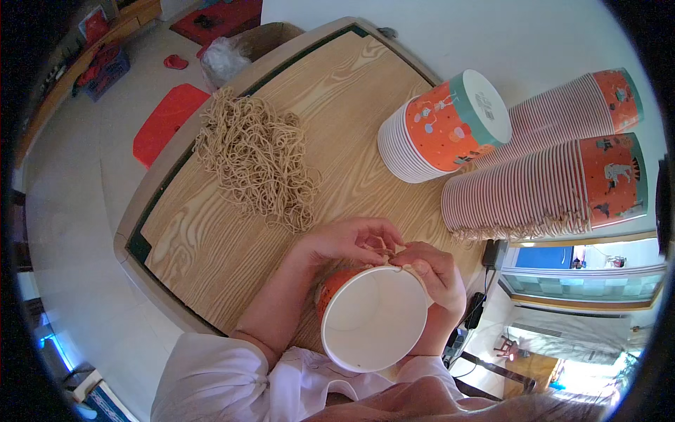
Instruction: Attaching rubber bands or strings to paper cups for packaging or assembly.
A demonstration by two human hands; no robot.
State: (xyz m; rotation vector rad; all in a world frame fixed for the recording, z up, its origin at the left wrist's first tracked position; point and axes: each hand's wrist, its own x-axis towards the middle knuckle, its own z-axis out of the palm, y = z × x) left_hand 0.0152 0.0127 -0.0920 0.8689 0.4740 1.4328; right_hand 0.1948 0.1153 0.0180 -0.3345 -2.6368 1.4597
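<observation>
Cup [373, 320] is sitting between both hands, just below the fingertips: orange paper outside, plain white inside, wide round rim. It is tilting, with its mouth facing up toward the camera and its long axis running from the rim down and away toward the tabletop [211, 239]. Left hand [337, 243] is curling over the cup's upper left rim, fingers pinching a bit of tan string [380, 246] at the rim. Right hand [436, 274] is closing on the upper right rim, thumb and fingers gripping the cup's edge. Both hands are meeting at the top of the rim. Up and left of the left hand, a loose string pile [256, 165] is lying on the tabletop. Up and right of the right hand, nested cup stacks [548, 176] are lying on their sides.
</observation>
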